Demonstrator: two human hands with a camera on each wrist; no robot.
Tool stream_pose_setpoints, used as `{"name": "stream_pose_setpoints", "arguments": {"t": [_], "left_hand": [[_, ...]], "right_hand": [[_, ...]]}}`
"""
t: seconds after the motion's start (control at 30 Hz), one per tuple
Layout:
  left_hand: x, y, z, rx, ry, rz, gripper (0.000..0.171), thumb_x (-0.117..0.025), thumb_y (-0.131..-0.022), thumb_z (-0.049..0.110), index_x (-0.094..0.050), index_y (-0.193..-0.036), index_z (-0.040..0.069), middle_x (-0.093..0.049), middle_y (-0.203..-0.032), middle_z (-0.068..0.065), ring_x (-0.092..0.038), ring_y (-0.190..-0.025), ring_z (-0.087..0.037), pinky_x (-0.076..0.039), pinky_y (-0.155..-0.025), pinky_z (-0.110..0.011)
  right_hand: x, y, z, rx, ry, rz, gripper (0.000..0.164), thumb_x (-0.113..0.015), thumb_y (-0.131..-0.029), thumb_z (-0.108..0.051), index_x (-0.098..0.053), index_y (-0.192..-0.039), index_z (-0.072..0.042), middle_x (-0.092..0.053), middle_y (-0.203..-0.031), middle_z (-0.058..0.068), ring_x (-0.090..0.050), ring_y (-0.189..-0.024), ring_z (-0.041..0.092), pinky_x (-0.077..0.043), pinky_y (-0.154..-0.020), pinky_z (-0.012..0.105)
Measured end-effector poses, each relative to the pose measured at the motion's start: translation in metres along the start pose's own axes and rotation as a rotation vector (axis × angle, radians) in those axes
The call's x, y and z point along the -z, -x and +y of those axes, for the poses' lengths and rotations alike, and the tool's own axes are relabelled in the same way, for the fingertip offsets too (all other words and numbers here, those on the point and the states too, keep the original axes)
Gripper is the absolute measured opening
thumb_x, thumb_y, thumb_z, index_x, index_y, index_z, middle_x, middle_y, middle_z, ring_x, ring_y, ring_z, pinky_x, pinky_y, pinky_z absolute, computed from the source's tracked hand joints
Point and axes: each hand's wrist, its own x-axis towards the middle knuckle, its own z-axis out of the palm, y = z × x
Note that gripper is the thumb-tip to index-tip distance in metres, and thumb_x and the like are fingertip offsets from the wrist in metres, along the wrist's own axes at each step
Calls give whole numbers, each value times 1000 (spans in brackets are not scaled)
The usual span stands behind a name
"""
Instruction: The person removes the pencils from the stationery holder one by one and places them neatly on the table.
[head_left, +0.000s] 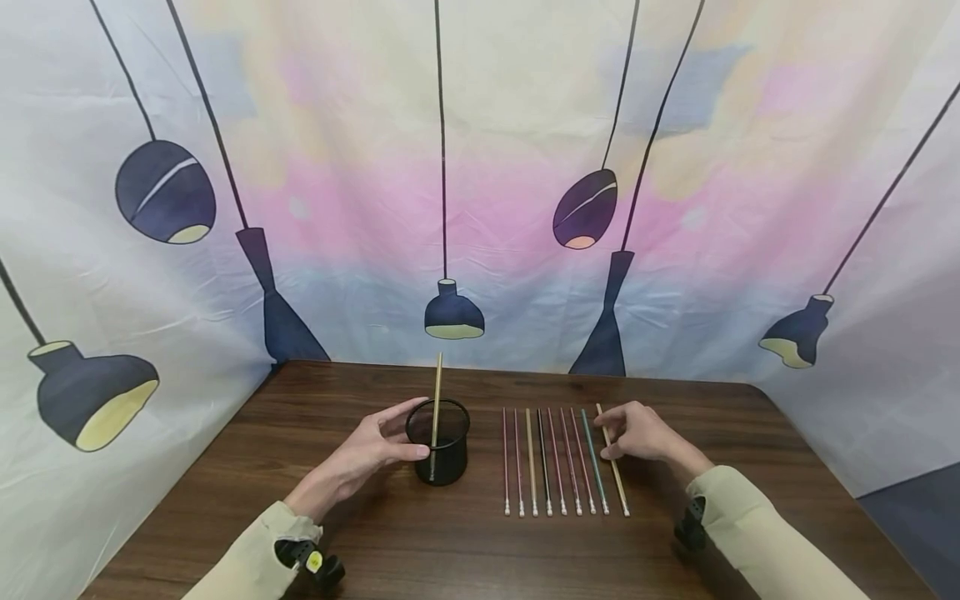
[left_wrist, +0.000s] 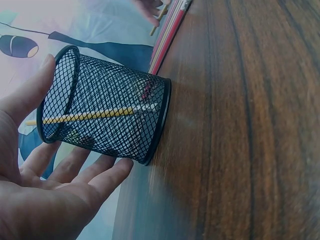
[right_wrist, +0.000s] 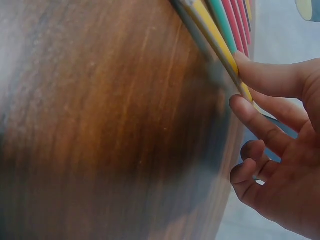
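Note:
My left hand (head_left: 360, 450) holds a black mesh pencil cup (head_left: 448, 468), with the thumb at its rim and the fingers round the far side. The cup stands upright on the table. One yellow pencil (left_wrist: 90, 116) leans inside it, eraser end down. Over on the right, my right hand (head_left: 639, 430) pinches another yellow pencil (head_left: 618, 482) between thumb and fingers. That pencil lies at the right end of a row, slightly slanted, its eraser end toward me. Its neighbour is a green pencil (head_left: 592, 450).
Several red pencils (head_left: 506, 458), a yellow one (head_left: 531, 458) and a black one (head_left: 543, 458) lie side by side between the hands on the wooden table (head_left: 450, 550). A cloth backdrop (head_left: 360, 167) printed with lamps hangs behind the table.

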Motion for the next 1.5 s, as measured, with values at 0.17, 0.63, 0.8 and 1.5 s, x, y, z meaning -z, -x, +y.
{"name": "stream_pose_setpoints", "arguments": {"t": [0.17, 0.63, 0.8, 1.5], "left_hand": [[0, 0, 0, -2, -2, -2, 89, -84, -91, 9, -36, -165, 10, -47, -157, -24, -48, -142, -44, -51, -102, -44], [0, 1, -1, -10, 3, -3, 89, -84, -90, 8, -36, -165, 9, -48, -155, -24, -50, -140, -43, -51, -101, -43], [0, 0, -1, -14, 0, -3, 89, -84, -90, 8, -36, -165, 8, -48, -156, -25, -50, -141, -44, -52, -100, -41], [1, 1, -2, -20, 6, -5, 89, -84, -90, 9, -36, -165, 8, -49, -155, -24, -50, -141, -43, -52, -99, -40]], "right_hand": [[-4, -1, 0, -1, -10, -6, 45, -89, -80, -1, -75, -122, 6, -63, -81, 3, -51, -69, 19, -43, -67, 38], [-7, -4, 0, -23, 34, -5, 41, -89, -81, -4, -77, -120, 4, -70, -94, 4, -59, -80, 20, -47, -70, 39], [-7, -5, 1, -29, 40, -3, 40, -89, -81, -2, -78, -119, 4, -76, -108, 12, -69, -97, 29, -56, -80, 47], [-7, -6, -3, -9, 60, 17, 40, -89, -80, -2, -78, -118, 5, -76, -110, 15, -70, -99, 31, -57, -83, 48]]}}
